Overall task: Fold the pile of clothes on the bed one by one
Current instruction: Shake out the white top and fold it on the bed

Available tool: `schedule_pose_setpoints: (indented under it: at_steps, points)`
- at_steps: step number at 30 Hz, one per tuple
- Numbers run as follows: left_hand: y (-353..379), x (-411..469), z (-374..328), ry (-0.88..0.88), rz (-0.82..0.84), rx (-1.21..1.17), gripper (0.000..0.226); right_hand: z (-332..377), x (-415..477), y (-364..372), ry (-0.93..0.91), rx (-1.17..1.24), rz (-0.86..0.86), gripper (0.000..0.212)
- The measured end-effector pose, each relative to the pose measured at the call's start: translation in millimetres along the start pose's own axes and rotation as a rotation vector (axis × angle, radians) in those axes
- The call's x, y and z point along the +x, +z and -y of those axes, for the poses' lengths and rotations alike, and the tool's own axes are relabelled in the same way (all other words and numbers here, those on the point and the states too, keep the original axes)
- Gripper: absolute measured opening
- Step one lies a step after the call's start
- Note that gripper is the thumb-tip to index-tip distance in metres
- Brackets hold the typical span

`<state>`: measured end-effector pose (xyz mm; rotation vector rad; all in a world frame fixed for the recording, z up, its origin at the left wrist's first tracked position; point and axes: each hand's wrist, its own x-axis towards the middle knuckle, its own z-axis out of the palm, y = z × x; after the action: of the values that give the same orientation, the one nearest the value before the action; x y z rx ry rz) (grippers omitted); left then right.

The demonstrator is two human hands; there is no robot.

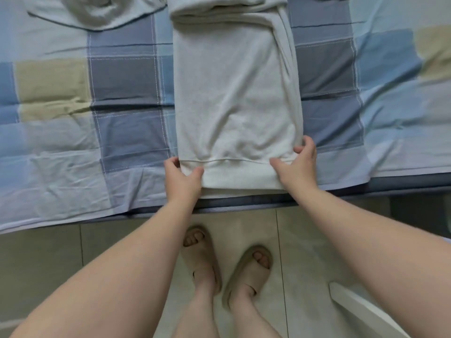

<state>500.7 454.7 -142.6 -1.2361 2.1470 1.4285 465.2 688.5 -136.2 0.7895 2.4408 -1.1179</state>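
Operator: Hands sat at the near end of the white sweatshirt (pixel 234 93), one on each corner of its ribbed hem (pixel 239 178). The left hand (pixel 181 178) pinched its corner, thumb on top and fingers curled round the edge. The right hand (pixel 296 164) gripped the opposite corner the same way, fingers wrapped round the side.

Colleague: Why both corners at once?

Operator: So the hem would rise level, as I judged it. The sweatshirt lay flat between the two grips and ran away from them across the checked quilt (pixel 122 93) as a long narrow strip. What looked like a sleeve was tucked along the edge beyond the right hand. A strip that narrow let two hands span its whole width.

Colleague: Which step was that?

Operator: I read it as the end-over-end fold, with the hem to be carried away from me toward the bunched far end. It had not begun; the hem rested at the bed's near edge.

Colleague: Any worry?

Operator: The tucked sleeve. An uneven lift on the right could have let those layers slide out.

Colleague: Anything else in the head view?

Operator: A pale garment (pixel 92 11) lay crumpled far beyond the left hand and out to its side, apart from the strip. I took it to be waiting its turn. Behind the grips, nearer me, were feet in sandals (pixel 202 259) on a tiled floor (pixel 48 252).
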Motion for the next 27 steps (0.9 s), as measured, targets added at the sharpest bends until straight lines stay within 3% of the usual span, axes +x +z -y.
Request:
schedule_pose_setpoints:
  at_steps: [3, 6, 8, 10, 12, 17, 20, 27]
  points:
    - [-5, 15, -1, -0.070, 0.083, -0.009, 0.045, 2, 7, 9, 0.151, 0.206, -0.120, 0.068]
    - [-12, 15, 0, -0.126, 0.204, -0.117, 0.020, -3, 0, 18, 0.282, 0.350, -0.227, 0.073]
    - [-15, 7, 0, -0.213, 0.272, -0.187, 0.004, -8, -8, 21, 0.374, 0.434, -0.187, 0.065]
    - [-20, -2, 1, -0.281, 0.312, -0.228, 0.005, -9, -14, 17, 0.441, 0.523, -0.079, 0.033]
    - [-27, -13, -1, -0.306, 0.325, -0.222, 0.008, -3, -27, 4, 0.463, 0.547, -0.008, 0.021]
    - [-58, -61, -12, -0.289, 0.362, -0.127, 0.012, 12, -78, -34, 0.464, 0.517, -0.001, 0.018]
    - [-89, -109, -14, -0.288, 0.369, -0.031, 0.014, 16, -131, -61, 0.522, 0.532, 0.044, 0.028]
    - [-167, -221, -5, -0.461, 0.417, 0.115, 0.022, 8, -257, -117, 0.747, 0.466, 0.155, 0.048]
